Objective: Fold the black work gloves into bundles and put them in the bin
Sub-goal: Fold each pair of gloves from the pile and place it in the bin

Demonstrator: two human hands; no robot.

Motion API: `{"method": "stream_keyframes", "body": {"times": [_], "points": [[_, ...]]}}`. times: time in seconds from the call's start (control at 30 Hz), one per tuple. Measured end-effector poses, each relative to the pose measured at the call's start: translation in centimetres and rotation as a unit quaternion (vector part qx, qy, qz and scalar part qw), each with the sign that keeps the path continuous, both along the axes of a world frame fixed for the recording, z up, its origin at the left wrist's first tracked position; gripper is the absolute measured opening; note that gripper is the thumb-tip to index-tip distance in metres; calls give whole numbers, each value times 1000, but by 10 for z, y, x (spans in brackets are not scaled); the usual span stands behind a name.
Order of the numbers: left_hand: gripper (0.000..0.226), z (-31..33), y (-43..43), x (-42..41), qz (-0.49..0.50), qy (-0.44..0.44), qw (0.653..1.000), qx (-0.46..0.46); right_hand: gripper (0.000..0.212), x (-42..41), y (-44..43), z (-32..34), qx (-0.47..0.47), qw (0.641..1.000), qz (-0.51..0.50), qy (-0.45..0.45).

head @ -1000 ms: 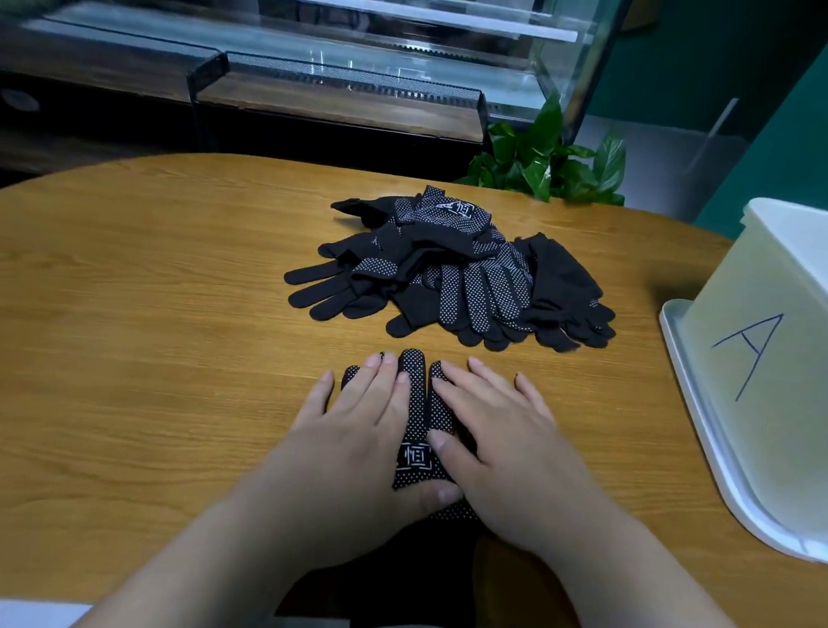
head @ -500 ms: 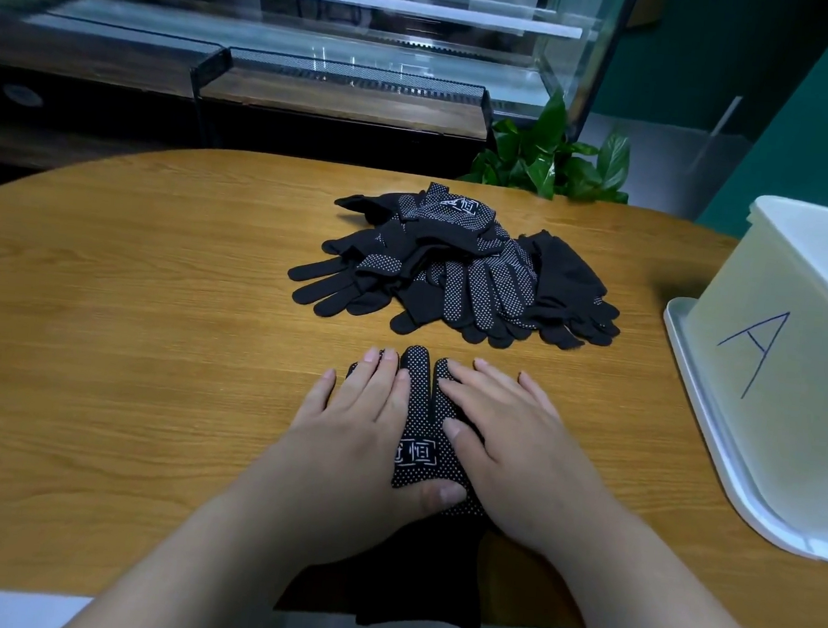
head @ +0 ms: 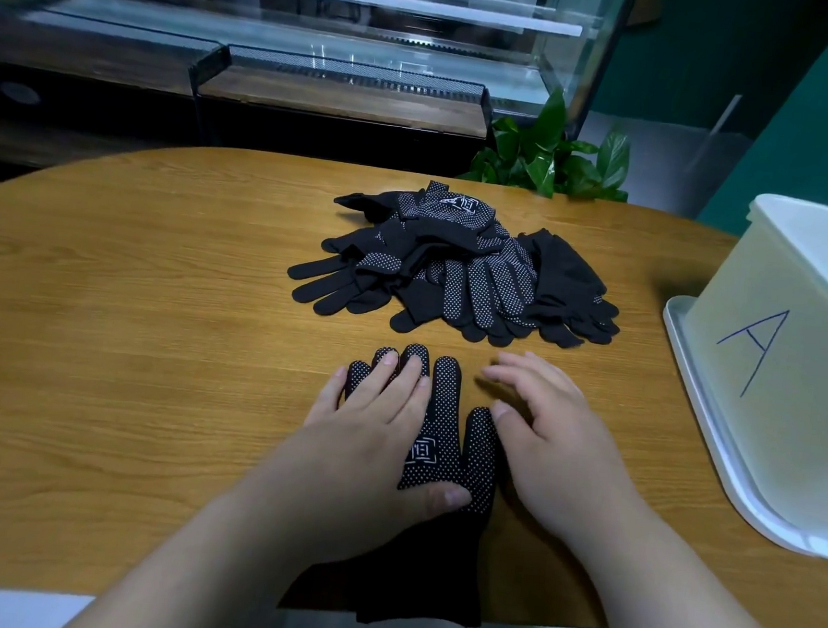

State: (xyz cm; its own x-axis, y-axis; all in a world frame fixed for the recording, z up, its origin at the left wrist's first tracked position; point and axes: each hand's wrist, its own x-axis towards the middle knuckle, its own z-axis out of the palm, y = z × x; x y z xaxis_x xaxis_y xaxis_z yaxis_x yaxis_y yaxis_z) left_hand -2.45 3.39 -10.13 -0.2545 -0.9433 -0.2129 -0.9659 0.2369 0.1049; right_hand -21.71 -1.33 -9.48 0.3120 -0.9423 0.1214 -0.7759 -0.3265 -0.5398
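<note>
A black dotted work glove (head: 443, 446) lies flat near the table's front edge, fingers pointing away, cuff hanging over the edge. My left hand (head: 376, 440) presses flat on its left half, thumb across the palm. My right hand (head: 546, 435) hovers just right of the glove, fingers spread, off the fabric. A pile of black gloves (head: 456, 267) sits at the table's middle. The white bin (head: 788, 356) marked "A" stands at the right.
The bin rests on a white lid or tray (head: 706, 439) at the right edge of the wooden table (head: 124, 338). A green plant (head: 551, 155) and a glass display counter (head: 300, 43) stand behind the table.
My right hand has slid off the glove to the right, uncovering its thumb and index finger. The left hand stays pressed on the glove.
</note>
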Motion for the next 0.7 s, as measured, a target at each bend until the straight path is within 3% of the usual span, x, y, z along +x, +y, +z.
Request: {"method": "stream_keyframes", "body": {"times": [0.17, 0.37, 0.57, 0.7], "points": [[108, -1, 1, 0, 7, -7, 1000, 3, 31, -7, 5, 6, -14, 996, -52, 71], [115, 0, 7, -1, -10, -13, 1000, -9, 31, 0, 8, 18, 52, 985, -81, 144], [126, -4, 10, -5, -29, -18, 999, 6, 27, 10, 9, 20, 69, 985, -49, 153], [129, -4, 10, -4, -30, -18, 999, 3, 21, 11, 14, 24, 77, 992, -27, 97]]}}
